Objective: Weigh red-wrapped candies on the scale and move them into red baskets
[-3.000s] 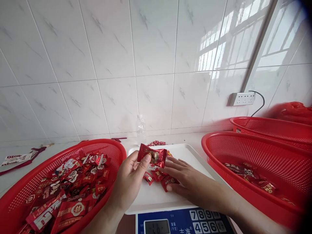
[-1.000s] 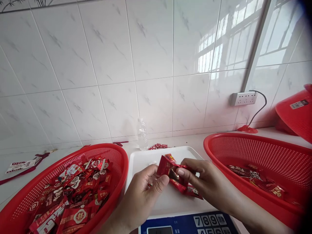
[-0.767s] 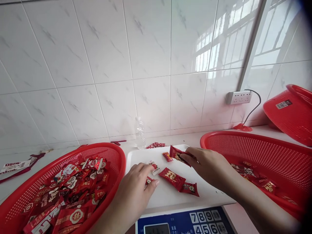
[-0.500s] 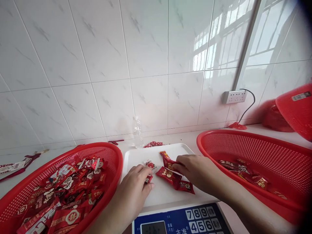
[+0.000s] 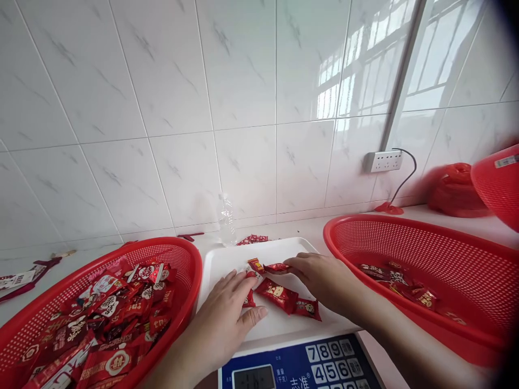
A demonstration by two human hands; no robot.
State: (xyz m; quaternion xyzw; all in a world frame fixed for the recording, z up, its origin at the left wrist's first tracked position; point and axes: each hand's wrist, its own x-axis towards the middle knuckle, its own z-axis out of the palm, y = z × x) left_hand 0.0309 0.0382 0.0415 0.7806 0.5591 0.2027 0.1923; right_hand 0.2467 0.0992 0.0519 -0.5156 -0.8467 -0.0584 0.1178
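Note:
On the white tray of a weighing scale lie several red-wrapped candies. My left hand rests at the tray's left side, thumb spread from the fingers, over a small red packet that it partly covers. The fingertips of my right hand pinch the end of a narrow red candy. Beside that candy's other end lies another small packet with a yellow edge. Between my hands sit a larger red candy with gold print and a dark red one.
A red basket heaped with wrapped candies stands left, and another red basket with fewer stands right. Behind the tray are a clear plastic bottle and red wrappers. The scale's blue keypad faces me. A socket strip hangs on the wall.
The narrow candy under my right fingers has turned and shifted slightly. The yellow-edged packet has moved left and nearer, towards my left hand. My left fingers and thumb have spread wider.

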